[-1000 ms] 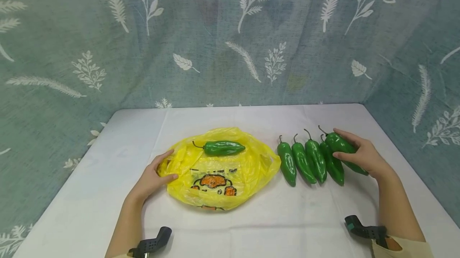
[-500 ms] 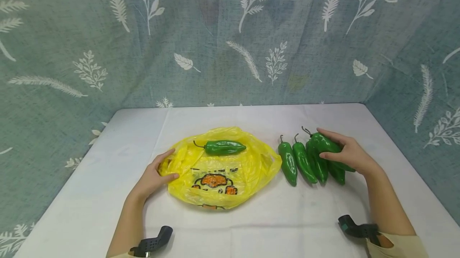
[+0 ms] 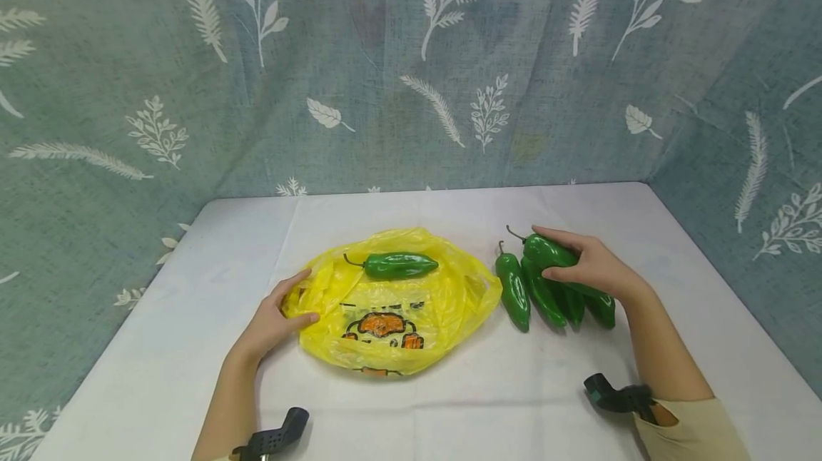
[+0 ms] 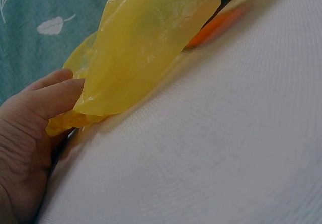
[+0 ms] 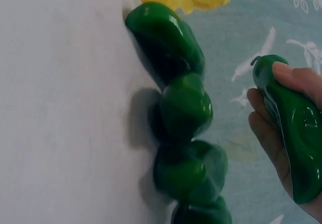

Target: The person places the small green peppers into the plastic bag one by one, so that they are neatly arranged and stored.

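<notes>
We see the right hand [image 3: 594,267] gripping a green chili pepper [image 5: 298,126] above the row of peppers [image 3: 541,298], long axis slanting, stem toward the far left; leftward lies the yellow plastic bag [image 3: 449,304], the left hand [image 3: 272,317] spread against its left edge

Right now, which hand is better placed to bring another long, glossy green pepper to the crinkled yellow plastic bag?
Probably the right hand: it holds a long, glossy green pepper above the other peppers. The left hand touches the left edge of the yellow plastic bag, farther from them.
</notes>
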`<state>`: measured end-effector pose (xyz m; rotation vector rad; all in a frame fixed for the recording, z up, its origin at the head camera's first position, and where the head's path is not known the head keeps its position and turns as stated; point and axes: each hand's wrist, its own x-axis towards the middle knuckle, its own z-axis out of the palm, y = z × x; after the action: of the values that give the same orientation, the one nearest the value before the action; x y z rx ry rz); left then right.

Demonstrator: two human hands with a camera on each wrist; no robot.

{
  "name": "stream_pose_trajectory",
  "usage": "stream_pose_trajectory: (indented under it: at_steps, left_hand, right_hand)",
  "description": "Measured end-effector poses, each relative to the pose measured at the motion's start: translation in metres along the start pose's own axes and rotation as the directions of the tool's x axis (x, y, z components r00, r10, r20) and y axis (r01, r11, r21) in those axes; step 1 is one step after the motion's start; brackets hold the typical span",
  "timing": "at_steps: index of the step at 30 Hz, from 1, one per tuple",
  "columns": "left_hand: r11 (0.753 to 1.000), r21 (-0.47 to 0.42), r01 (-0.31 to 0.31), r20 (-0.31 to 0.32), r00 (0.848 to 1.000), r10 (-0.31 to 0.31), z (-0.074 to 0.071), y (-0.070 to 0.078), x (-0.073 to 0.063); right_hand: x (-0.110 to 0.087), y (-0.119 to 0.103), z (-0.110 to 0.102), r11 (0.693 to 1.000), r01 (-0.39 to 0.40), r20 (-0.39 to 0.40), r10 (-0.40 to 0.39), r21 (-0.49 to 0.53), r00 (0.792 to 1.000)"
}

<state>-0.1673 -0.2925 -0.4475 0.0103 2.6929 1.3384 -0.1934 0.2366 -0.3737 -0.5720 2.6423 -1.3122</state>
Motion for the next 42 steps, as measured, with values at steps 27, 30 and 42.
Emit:
stream_pose_trajectory:
  at_steps: [27, 30, 42]
  left_hand:
    - [1.000, 0.013, 0.002, 0.004, 1.000, -0.002, 0.001, -0.005, 0.003]
    - [1.000, 0.014, 0.001, 0.004, 1.000, -0.001, 0.001, -0.006, 0.003]
    - [1.000, 0.007, 0.008, 0.010, 1.000, -0.008, 0.000, -0.005, 0.003]
  right_hand:
    - [0.039, -0.034, 0.029, 0.995, 0.092, 0.142, -0.097, 0.047, 0.985]
    - [0.043, -0.039, 0.033, 0.992, 0.117, 0.163, -0.122, 0.043, 0.979]
    - [0.062, -0.059, 0.059, 0.976, 0.220, 0.258, -0.214, 0.007, 0.942]
